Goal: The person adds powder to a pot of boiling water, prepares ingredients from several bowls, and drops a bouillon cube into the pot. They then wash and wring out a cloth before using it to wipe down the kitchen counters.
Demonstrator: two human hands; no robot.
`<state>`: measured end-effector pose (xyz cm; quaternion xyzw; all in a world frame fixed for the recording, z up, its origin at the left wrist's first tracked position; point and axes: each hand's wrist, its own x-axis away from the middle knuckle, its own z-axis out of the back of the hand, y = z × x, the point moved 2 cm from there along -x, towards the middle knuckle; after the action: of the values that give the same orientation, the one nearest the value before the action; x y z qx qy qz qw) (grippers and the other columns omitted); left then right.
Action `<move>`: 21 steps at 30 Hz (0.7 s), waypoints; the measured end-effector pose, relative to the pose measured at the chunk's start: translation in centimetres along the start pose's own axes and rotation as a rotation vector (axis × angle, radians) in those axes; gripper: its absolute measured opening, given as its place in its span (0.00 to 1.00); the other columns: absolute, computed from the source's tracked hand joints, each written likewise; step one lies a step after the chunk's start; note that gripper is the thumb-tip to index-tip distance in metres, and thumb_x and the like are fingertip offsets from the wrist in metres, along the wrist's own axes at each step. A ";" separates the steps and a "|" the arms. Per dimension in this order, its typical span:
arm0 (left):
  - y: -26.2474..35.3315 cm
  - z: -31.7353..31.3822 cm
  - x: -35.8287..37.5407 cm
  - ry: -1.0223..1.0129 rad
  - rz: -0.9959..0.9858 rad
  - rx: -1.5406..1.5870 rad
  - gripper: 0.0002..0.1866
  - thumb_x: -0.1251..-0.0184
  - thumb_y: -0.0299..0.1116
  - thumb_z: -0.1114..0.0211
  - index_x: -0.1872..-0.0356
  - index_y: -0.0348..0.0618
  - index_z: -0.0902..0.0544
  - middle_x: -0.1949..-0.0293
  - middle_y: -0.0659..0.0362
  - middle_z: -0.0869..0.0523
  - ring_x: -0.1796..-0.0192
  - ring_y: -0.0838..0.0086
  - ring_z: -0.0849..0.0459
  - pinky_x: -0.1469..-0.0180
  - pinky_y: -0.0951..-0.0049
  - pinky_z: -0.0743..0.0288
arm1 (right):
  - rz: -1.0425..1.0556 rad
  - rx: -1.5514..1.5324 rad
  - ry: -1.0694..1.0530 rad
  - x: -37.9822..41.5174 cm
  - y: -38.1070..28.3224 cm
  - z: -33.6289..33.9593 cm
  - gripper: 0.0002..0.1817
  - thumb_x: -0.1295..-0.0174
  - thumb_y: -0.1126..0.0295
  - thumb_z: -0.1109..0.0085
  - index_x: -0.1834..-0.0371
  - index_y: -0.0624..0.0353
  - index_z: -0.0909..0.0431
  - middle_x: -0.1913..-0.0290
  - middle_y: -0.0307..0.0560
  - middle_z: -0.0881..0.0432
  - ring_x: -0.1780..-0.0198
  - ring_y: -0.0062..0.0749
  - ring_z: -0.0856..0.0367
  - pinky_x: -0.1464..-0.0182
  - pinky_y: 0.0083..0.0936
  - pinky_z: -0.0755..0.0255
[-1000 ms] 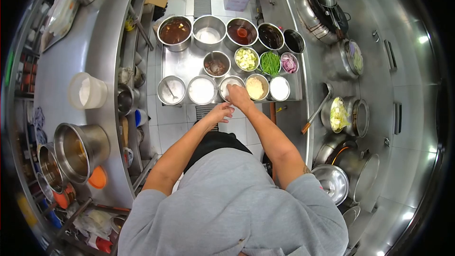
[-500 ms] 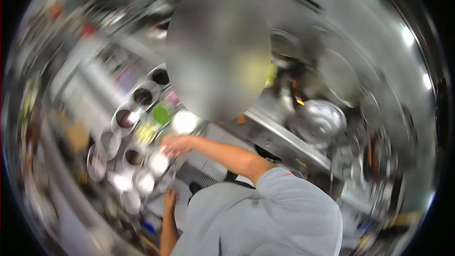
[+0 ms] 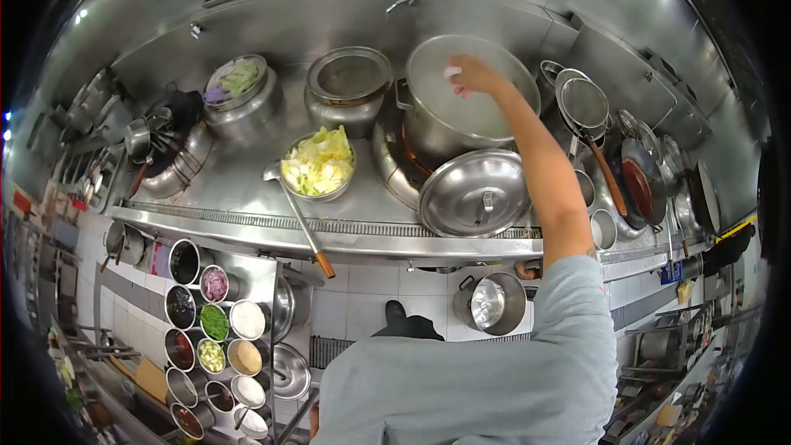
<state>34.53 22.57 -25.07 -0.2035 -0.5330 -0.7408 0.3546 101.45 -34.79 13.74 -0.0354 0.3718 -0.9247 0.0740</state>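
Observation:
My right hand [image 3: 476,76] reaches over the open mouth of a large steel stockpot [image 3: 428,128], which holds pale, cloudy liquid. Its fingers are curled together around a little white powder [image 3: 452,72], seen at the fingertips. Below the stockpot, a round steel lid [image 3: 470,198] leans at the front of the stove. Of my left hand [image 3: 314,419], only a sliver of skin shows beside my shirt at the bottom; its fingers are hidden.
A bowl of chopped cabbage [image 3: 317,165] stands on the steel stove top [image 3: 247,198]. Close by, a long-handled ladle [image 3: 301,218] juts past the front edge. Several seasoning containers [image 3: 247,319] fill the rack at lower left. A pot [image 3: 515,305] sits on the floor.
My body and view have turned from the seasoning containers towards the stove. My right hand has moved from above the white-filled containers to over the stockpot. My left hand has slipped mostly out of sight.

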 end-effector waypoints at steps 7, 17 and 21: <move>16.7 1.2 -3.2 0.063 -0.283 0.149 0.19 0.29 0.33 0.41 0.40 0.43 0.24 0.61 0.60 0.15 0.63 0.80 0.20 0.62 0.77 0.25 | -0.012 0.397 0.485 -1.6 0.4 8.2 0.10 0.35 0.64 0.48 0.62 0.58 0.20 0.59 0.53 0.15 0.60 0.45 0.16 0.61 0.42 0.26; 31.3 -7.7 -17.4 -0.052 -0.321 0.367 0.15 0.34 0.30 0.35 0.47 0.45 0.24 0.57 0.61 0.21 0.61 0.77 0.22 0.61 0.74 0.26 | 0.283 1.168 0.793 2.1 -1.4 6.6 0.17 0.39 0.77 0.51 0.49 0.54 0.20 0.42 0.56 0.24 0.36 0.56 0.30 0.40 0.45 0.30; 31.2 -10.5 -24.1 -0.012 -0.321 0.389 0.15 0.38 0.29 0.32 0.52 0.43 0.25 0.63 0.61 0.24 0.62 0.76 0.25 0.59 0.74 0.28 | 0.403 0.838 0.752 7.7 -16.0 -3.3 0.17 0.43 0.82 0.48 0.49 0.61 0.23 0.45 0.58 0.23 0.43 0.59 0.26 0.39 0.46 0.32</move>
<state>74.58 14.57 -24.98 -0.0489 -0.6930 -0.6700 0.2616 91.64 -22.37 22.49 0.3979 -0.0246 -0.9094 0.1188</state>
